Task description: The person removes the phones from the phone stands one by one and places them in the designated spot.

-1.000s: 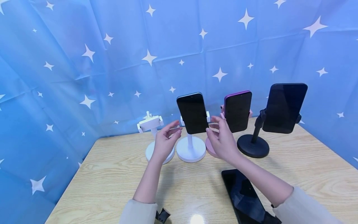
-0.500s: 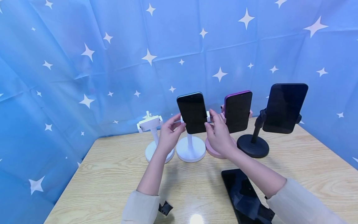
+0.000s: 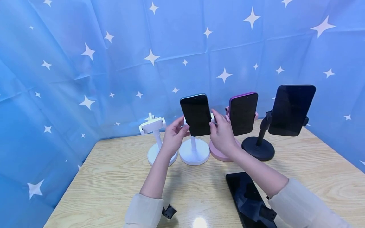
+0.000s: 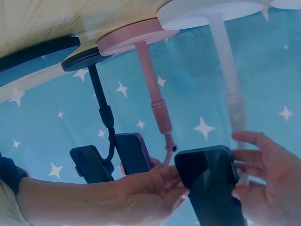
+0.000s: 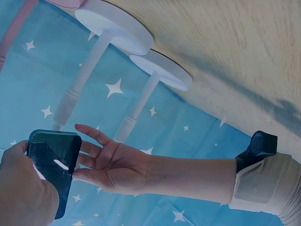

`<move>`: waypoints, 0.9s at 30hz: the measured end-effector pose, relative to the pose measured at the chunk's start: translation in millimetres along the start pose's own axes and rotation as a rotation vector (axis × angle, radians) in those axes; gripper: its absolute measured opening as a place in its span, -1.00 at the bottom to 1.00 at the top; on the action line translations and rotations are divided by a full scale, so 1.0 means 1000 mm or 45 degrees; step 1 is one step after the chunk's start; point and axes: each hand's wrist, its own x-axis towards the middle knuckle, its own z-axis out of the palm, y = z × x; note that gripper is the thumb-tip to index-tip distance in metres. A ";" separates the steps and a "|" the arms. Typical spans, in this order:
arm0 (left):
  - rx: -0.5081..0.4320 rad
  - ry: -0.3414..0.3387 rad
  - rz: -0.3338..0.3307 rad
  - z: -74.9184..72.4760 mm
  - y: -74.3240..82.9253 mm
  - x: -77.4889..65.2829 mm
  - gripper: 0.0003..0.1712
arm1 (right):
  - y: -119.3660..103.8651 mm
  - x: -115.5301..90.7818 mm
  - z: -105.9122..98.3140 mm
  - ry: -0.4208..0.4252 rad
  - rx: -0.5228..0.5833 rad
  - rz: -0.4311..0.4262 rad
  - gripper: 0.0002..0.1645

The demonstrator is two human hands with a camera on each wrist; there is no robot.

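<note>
A smartphone (image 3: 196,115) with a dark screen and a bluish rim stands upright, slightly tilted, in the clamp of a white phone stand (image 3: 194,153). My left hand (image 3: 173,137) grips its left edge, thumb in front and fingers reaching behind by the clamp. On the opposite edge my right hand (image 3: 223,134) holds the phone, its index finger up along the white clamp arm. The left wrist view shows the phone (image 4: 209,183) between both hands. In the right wrist view the right thumb lies by the phone's (image 5: 54,155) edge; the fingers behind it are hidden.
To the left stands a white phone stand (image 3: 153,126) with a bare clamp. A pink-rimmed phone (image 3: 243,114) sits on a pink stand at the right, then a black tablet-like device (image 3: 291,110) on a black stand. Another dark device (image 3: 245,193) lies flat under the right forearm.
Both hands have closed in on the smartphone from either side and now touch its edges. The right index finger has moved up along the clamp. The phone and stands stay put.
</note>
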 end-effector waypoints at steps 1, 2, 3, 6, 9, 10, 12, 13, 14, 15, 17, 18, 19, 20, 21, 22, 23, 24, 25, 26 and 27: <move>-0.004 0.000 0.000 0.000 0.000 0.000 -0.54 | 0.000 0.001 -0.001 -0.004 0.001 0.004 -0.48; -0.007 0.001 -0.002 0.000 0.000 0.000 -0.53 | 0.000 0.001 -0.001 -0.011 -0.001 0.011 -0.48; -0.010 0.005 -0.007 0.000 0.000 0.000 -0.53 | 0.000 0.002 -0.002 -0.022 0.001 0.019 -0.49; -0.021 0.015 -0.022 0.001 0.000 0.000 -0.51 | 0.001 0.003 -0.004 -0.056 0.002 0.035 -0.53; -0.054 0.021 -0.045 0.000 0.000 0.000 -0.50 | 0.001 0.004 -0.006 -0.080 0.001 0.034 -0.56; -0.064 0.018 -0.044 0.000 0.000 0.000 -0.50 | 0.001 0.004 -0.007 -0.087 0.001 0.034 -0.56; -0.076 0.009 -0.041 0.000 -0.001 -0.001 -0.50 | 0.002 0.004 -0.009 -0.097 0.006 0.037 -0.57; -0.087 0.008 -0.043 0.000 -0.001 -0.001 -0.50 | 0.002 0.004 -0.009 -0.102 0.011 0.038 -0.58; -0.090 0.006 -0.037 0.000 -0.001 -0.001 -0.50 | 0.002 0.004 -0.010 -0.105 0.015 0.038 -0.58; -0.091 0.002 -0.030 0.000 -0.001 -0.001 -0.51 | 0.003 0.004 -0.010 -0.109 0.024 0.039 -0.58; -0.085 -0.006 -0.016 0.000 0.000 -0.002 -0.51 | 0.004 0.004 -0.011 -0.115 0.036 0.038 -0.58; -0.083 -0.011 -0.011 0.000 0.000 -0.002 -0.51 | 0.004 0.003 -0.012 -0.118 0.042 0.037 -0.58; -0.082 -0.017 -0.006 -0.001 0.000 -0.002 -0.51 | 0.004 0.003 -0.013 -0.122 0.047 0.033 -0.58; -0.080 -0.022 0.000 -0.001 0.000 -0.002 -0.52 | 0.004 0.003 -0.013 -0.126 0.051 0.032 -0.58; -0.077 -0.027 0.005 -0.001 0.000 -0.003 -0.52 | 0.004 0.003 -0.014 -0.129 0.056 0.030 -0.58; -0.077 -0.034 0.009 -0.001 0.000 -0.003 -0.52 | 0.004 0.002 -0.014 -0.130 0.055 0.026 -0.58; -0.080 -0.040 0.012 -0.002 0.000 -0.003 -0.52 | 0.004 0.002 -0.015 -0.129 0.057 0.020 -0.58; -0.084 -0.046 0.012 -0.002 0.000 -0.003 -0.52 | 0.005 0.002 -0.015 -0.127 0.053 0.012 -0.58; -0.089 -0.049 0.011 -0.003 0.001 -0.003 -0.52 | 0.005 0.001 -0.015 -0.124 0.050 0.003 -0.58; -0.094 -0.058 0.018 -0.003 0.001 -0.003 -0.51 | 0.005 0.001 -0.016 -0.121 0.051 -0.007 -0.58; -0.101 -0.066 0.021 -0.003 0.001 -0.004 -0.51 | 0.006 0.000 -0.016 -0.116 0.051 -0.019 -0.58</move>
